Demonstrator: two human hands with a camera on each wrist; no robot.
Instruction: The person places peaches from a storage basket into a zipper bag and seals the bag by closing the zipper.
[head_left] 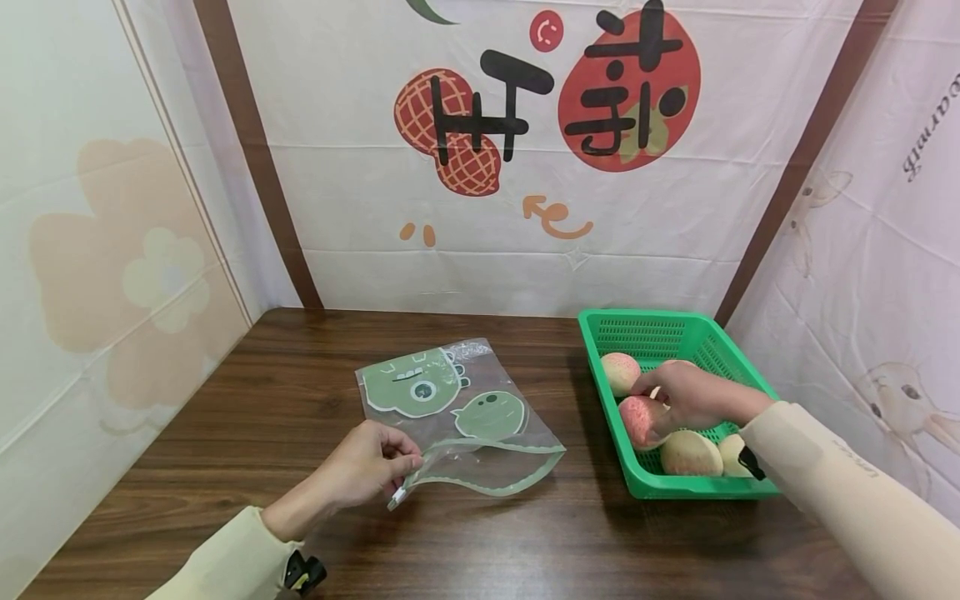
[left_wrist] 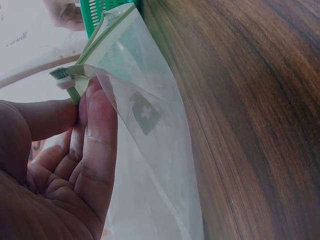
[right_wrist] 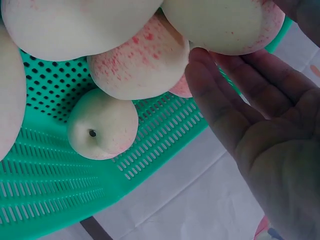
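My left hand (head_left: pixel 371 461) pinches a clear zip bag (head_left: pixel 480 375) with green cartoon prints, at the left corner of its mouth. In the left wrist view, the white slider (left_wrist: pixel 65 82) sits just beyond the thumb and fingers (left_wrist: pixel 100 135). The bag lies on the table with its green-edged mouth parted toward me. Over at the right, my right hand (head_left: pixel 693 393) reaches into a green basket (head_left: pixel 637 487) and grips a pinkish peach (head_left: pixel 640 421). The right wrist view has thumb and fingers around that peach (right_wrist: pixel 225 25), partly cut off by the frame.
Several other peaches lie in the basket, among them a pale one (head_left: pixel 692 454) near the front and a speckled one (head_left: pixel 620 372) at the left wall. A brown wooden table (head_left: pixel 247 433) carries everything. Printed white cloth (head_left: pixel 345 208) hangs behind and at both sides.
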